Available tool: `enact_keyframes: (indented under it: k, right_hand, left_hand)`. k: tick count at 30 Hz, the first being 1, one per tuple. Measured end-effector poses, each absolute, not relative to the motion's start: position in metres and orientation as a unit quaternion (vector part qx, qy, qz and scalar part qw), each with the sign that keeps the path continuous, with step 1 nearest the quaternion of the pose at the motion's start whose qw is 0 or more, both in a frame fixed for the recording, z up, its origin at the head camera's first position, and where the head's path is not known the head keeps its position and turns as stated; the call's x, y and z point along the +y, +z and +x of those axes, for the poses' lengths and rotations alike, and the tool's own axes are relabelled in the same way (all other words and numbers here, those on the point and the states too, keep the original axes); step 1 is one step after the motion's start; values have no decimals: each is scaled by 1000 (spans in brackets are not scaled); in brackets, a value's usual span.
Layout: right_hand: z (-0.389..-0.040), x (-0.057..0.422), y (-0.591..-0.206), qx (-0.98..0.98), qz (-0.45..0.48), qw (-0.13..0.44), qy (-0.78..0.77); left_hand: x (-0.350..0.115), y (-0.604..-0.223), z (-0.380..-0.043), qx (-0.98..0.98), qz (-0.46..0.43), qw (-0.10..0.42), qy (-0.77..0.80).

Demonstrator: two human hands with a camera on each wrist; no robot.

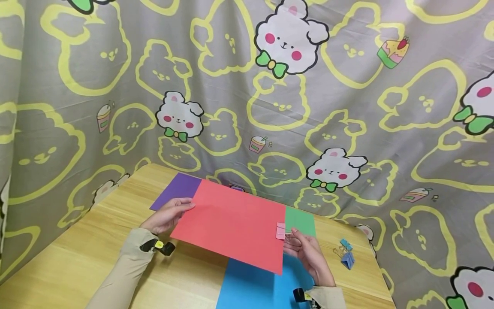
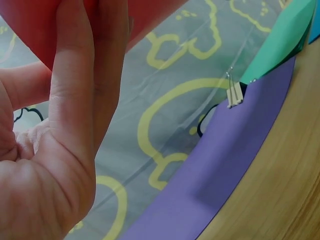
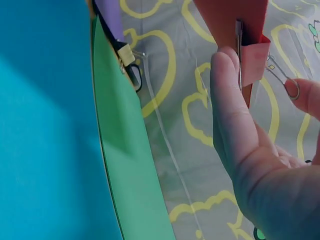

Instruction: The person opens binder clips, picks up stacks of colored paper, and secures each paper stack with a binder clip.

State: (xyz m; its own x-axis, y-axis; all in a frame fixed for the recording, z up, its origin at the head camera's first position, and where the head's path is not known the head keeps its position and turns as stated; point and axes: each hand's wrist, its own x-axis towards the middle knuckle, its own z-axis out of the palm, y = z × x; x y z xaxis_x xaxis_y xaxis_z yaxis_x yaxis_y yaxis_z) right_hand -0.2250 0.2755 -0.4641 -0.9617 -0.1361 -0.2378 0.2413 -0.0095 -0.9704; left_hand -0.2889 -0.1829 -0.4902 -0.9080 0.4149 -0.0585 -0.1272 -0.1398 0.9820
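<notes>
A sheet of red paper (image 1: 235,223) is held up at a tilt above the table. My left hand (image 1: 170,214) pinches its left edge, thumb in front and fingers behind. On the right edge sits a pink binder clip (image 1: 280,231), its mouth over the paper. My right hand (image 1: 306,253) is at this clip: in the right wrist view the thumb meets one wire handle (image 3: 285,80), while the fingers (image 3: 232,100) lie along the other handle by the sheet.
Beneath the red paper, a blue sheet (image 1: 247,283) lies on the wooden table (image 1: 185,274). Purple paper (image 1: 175,191) and green paper (image 1: 301,219) are behind, with a pale yellow binder clip (image 2: 234,95) at their junction. Blue binder clips (image 1: 347,259) lie at the right.
</notes>
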Motion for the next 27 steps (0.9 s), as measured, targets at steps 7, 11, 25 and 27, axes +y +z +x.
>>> enact_keyframes:
  k: [7, 11, 25, 27]
  right_hand:
    - [-225, 273, -465, 680, 54, 105, -723]
    - [-225, 272, -465, 679, 63, 97, -725]
    - [-226, 272, -469, 695, 42, 107, -709]
    - [-226, 272, -469, 694, 41, 107, -710]
  left_hand:
    - [-183, -489, -289, 634, 116, 185, 742]
    - [-184, -489, -288, 639, 118, 183, 738]
    - [-187, -487, -288, 641, 123, 191, 733]
    - [-187, -487, -288, 641, 124, 188, 733]
